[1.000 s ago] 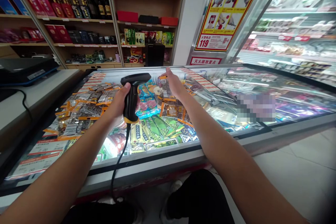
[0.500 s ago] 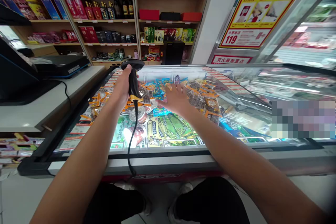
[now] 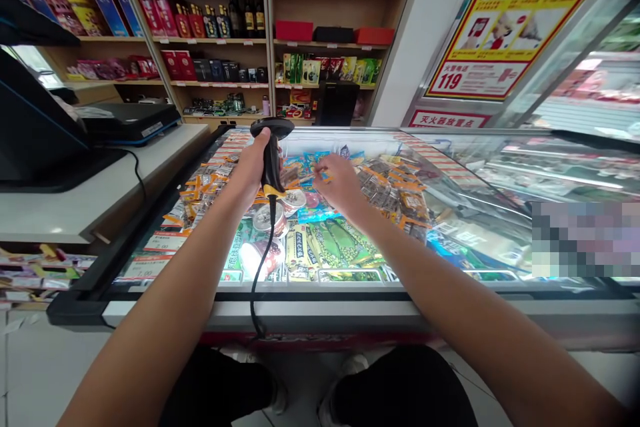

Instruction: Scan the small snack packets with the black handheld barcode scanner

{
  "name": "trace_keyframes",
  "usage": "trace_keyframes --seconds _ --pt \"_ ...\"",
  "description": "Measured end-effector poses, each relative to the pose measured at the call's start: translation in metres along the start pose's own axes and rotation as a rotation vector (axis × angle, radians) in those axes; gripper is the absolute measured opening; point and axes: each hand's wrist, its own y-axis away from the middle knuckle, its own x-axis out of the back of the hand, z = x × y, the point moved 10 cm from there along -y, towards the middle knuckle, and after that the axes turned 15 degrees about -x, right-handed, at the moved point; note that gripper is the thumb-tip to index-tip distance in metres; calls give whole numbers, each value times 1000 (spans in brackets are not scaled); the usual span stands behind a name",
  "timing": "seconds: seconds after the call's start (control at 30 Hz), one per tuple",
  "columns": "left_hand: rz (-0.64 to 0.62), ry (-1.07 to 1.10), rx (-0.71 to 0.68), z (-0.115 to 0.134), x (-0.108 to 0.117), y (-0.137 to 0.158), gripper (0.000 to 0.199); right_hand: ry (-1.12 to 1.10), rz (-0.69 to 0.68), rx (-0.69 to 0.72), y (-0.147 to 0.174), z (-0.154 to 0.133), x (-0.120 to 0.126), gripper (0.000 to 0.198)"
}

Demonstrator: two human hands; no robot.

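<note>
My left hand (image 3: 253, 170) is wrapped round a black and yellow barcode scanner (image 3: 271, 161), held upright over the freezer, its cord hanging down toward me. To the right of it, my right hand (image 3: 339, 185) has its fingers curled together above the frozen goods; what lies between the fingertips I cannot make out. Blue ice cream packets (image 3: 317, 215) lie beneath that hand. Round ice cream tubs (image 3: 270, 220) sit below the scanner, beside green ice cream packets (image 3: 343, 243). Brown packets with orange ends (image 3: 387, 187) are heaped to the right.
A chest freezer (image 3: 320, 308) with a glass lid (image 3: 475, 177) stands before me. On the left is a counter (image 3: 55, 213) with a black scale (image 3: 127, 121). Shelves (image 3: 215, 41) of boxes and bottles line the back wall. A pixelated patch covers something at the right.
My right hand's spread fingers have curled together. My left hand still holds the scanner, and the whole view has shifted slightly, so things appear further right.
</note>
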Motion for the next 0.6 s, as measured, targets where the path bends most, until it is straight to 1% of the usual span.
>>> trace_keyframes --seconds 0.07,0.13,0.17,0.2,0.27,0.3,0.33,0.4,0.5,0.6 --pt "-27 10 26 -3 -7 5 58 -160 67 -81 -9 20 25 15" --pt "-79 34 59 -7 -19 12 59 -381 44 -138 -16 38 40 9" --pt "-115 47 79 -9 -27 17 59 -515 -3 -172 -19 46 42 4" --pt "-156 59 98 -11 -34 22 60 -653 -67 -211 -22 54 42 7" --pt "-254 78 121 -12 -51 33 63 -886 -212 -300 -23 65 35 24" --pt "-307 83 122 -12 -58 39 65 -965 -268 -338 -23 68 32 31" --pt "-355 82 119 -12 -65 44 65 -1015 -312 -360 -22 70 29 35" --pt "-426 68 111 -10 -73 52 66 -1062 -375 -370 -21 69 27 38" --pt "-480 38 121 -10 -77 60 65 -1090 -430 -369 -20 67 26 37" --pt "-517 41 124 -9 -79 64 65 -1089 -441 -372 -20 68 27 38"
